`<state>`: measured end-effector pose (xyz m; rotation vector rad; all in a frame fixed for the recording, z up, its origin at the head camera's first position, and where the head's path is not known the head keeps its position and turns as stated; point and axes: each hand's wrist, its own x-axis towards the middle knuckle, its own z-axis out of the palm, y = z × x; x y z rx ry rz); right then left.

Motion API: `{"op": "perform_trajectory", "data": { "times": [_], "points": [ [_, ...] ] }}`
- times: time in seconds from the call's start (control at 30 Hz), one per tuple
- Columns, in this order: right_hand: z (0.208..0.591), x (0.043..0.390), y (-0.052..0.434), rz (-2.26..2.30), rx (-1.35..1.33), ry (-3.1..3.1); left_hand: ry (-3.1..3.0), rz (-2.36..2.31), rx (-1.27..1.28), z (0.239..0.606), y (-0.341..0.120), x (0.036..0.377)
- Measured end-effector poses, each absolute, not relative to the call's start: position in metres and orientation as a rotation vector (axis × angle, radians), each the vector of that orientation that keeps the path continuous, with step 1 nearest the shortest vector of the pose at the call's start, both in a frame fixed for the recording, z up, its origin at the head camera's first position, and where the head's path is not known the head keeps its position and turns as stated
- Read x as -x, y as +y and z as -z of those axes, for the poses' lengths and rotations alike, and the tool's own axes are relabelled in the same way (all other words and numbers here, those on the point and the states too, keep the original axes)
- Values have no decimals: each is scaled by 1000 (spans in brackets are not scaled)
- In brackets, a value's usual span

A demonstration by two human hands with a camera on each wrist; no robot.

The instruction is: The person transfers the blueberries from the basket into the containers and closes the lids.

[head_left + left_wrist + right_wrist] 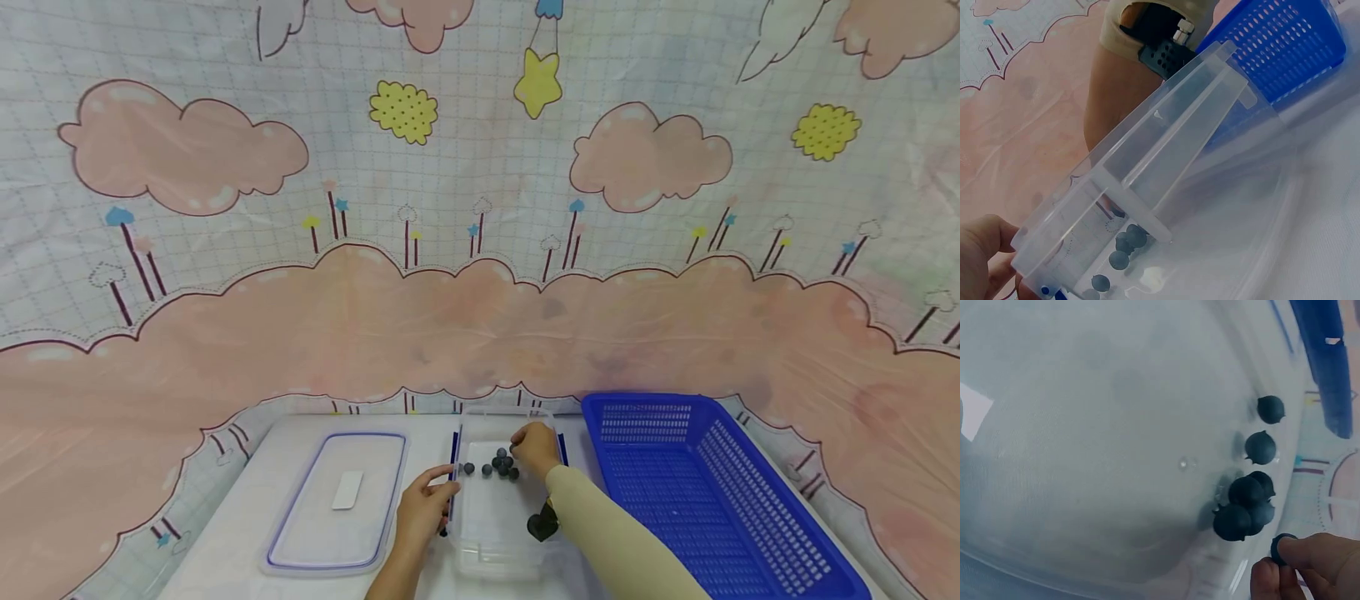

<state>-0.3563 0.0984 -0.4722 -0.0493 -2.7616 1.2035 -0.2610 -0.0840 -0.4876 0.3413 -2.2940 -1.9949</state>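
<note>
A clear plastic box (491, 512) with blue side latches stands in the middle of the white table. Several dark blueberries (502, 462) lie loose and clustered inside it, towards its far end. My left hand (423, 504) grips the box's left side, with its fingertips at the rim. Over the far right part of the box, my right hand (536, 450) pinches a single blueberry (1282, 547) between thumb and fingers. That berry is just beside the cluster in the right wrist view.
Left of the box lies a flat clear lid (307, 529) with a blue edge and a white label (347, 490). A large blue perforated basket (652, 467) stands to the right, near my right forearm. Behind the table hangs a cloud-patterned cloth (480, 325).
</note>
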Motion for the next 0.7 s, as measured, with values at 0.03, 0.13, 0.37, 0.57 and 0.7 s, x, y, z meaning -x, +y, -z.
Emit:
{"op": "perform_trajectory", "data": {
  "times": [0.03, 0.13, 0.37, 0.57, 0.7],
  "points": [
    [474, 357, 98, -1191, 54, -2766, -2293, 1993, -342, 487, -84, 261],
    [480, 359, 98, -1155, 53, -2776, -2296, 1984, -346, 488, -84, 261],
    [486, 359, 100, -1119, 55, -2787, -2292, 1984, -355, 490, -81, 261],
    [483, 360, 101, -1105, -40, -2771, -2285, 1979, -358, 491, -81, 261],
    [468, 364, 108, -1089, -206, -2709, -2286, 1973, -357, 490, -82, 262]
  ]
}}
